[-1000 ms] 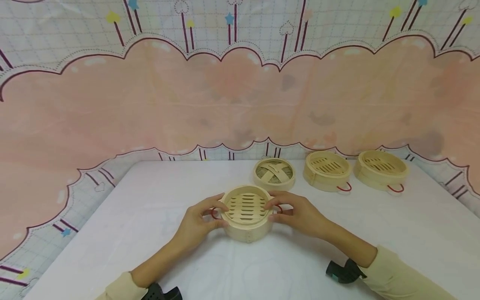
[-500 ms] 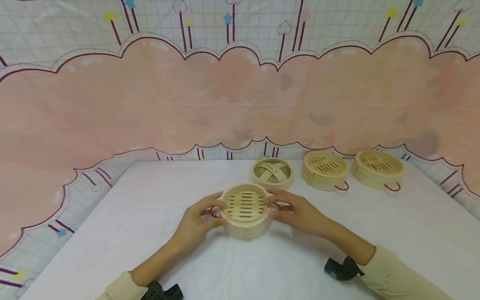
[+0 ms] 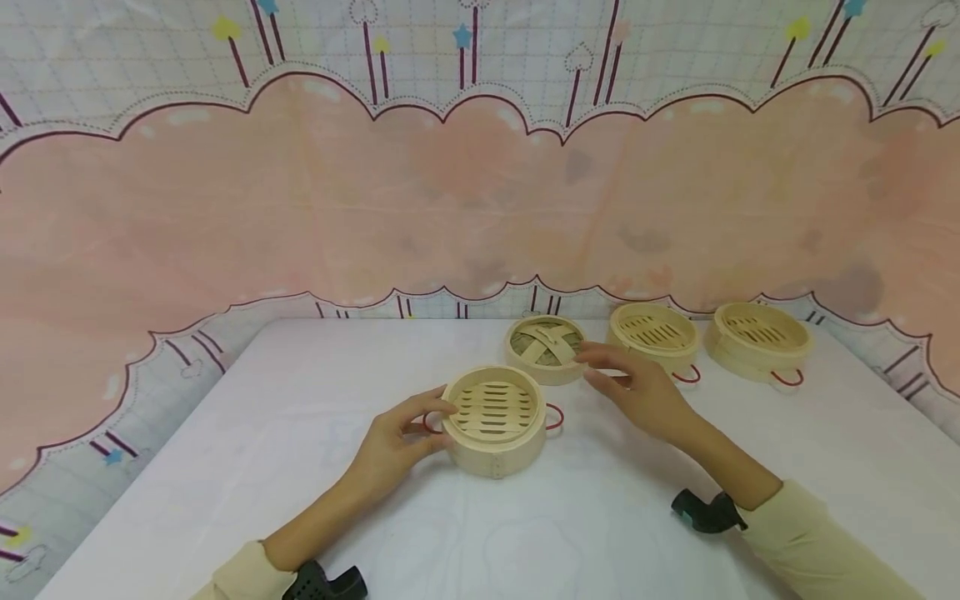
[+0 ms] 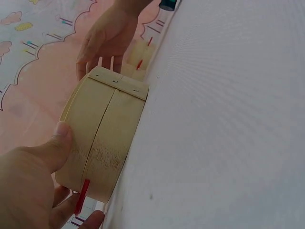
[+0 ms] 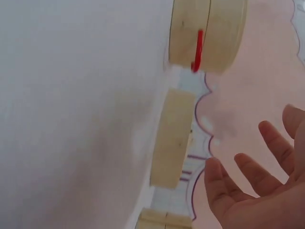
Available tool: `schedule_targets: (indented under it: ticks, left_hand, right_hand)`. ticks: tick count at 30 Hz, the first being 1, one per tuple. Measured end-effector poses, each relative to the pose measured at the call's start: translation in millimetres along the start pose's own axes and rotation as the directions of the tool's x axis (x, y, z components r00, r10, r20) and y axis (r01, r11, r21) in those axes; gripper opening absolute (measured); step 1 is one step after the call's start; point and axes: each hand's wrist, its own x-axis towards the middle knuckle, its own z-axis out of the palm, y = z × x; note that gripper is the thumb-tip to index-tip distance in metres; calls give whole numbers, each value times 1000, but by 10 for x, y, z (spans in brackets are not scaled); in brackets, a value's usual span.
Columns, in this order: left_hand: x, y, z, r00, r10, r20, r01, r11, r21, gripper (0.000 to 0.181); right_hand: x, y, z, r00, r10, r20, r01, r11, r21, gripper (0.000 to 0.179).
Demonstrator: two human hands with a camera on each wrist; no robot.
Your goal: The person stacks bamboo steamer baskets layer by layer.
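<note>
A round bamboo steamer basket [image 3: 497, 460] with a slatted base and red side loops stands on the white table in front of me. My left hand [image 3: 396, 435] grips its left side, thumb [image 4: 58, 143] against the wall and fingers at the rim and near the red loop [image 4: 82, 196]. Behind it lies a bamboo steamer lid [image 3: 542, 373] with a woven cross strip on top. My right hand [image 3: 647, 398] is beside the lid's right edge, fingers spread and loosely bent. In the right wrist view nothing is in that hand [image 5: 259, 191], and the lid [image 5: 171, 140] appears apart from the fingers.
Two more slatted steamer baskets stand at the back right: one [image 3: 647, 329] partly behind my right hand, the other [image 3: 759, 337] further right. Both have red loops. A patterned cloth [image 3: 465, 200] hangs behind the table [image 3: 300, 367].
My right hand has let go of the front basket and moved back and right to the lid. The left hand stays on the basket, which has hardly moved.
</note>
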Motion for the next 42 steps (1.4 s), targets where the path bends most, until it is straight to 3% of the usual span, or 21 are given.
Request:
schedule_targets:
  ticks: [10,20,27,34,42]
  left_hand:
    - [-35,-11,-5,1000,-23,4,24,1000,-20,35]
    - [-61,-29,-8,1000,-19,7,19,1000,-5,38]
    - [-63,-55,-14,1000,14,10,-14,1000,2,37]
    - [-58,-57,-19,999,42,11,-42,999,-2,37]
    - [-62,-43,-18,999,45,9,-45,999,-9,36]
  right_hand:
    - [-10,216,-232,981,120,-154,-129,991,-46,40]
    - [-56,411,-398,964,69,-258,-99,990,-105,37]
    - [-128,523,-517,937,41,-348,-93,986,-135,35]
    - [-161,598,-587,927,117,-356,-165,980,-107,43]
    - [-184,687,-640,943,117,-310,-160,980,-117,37]
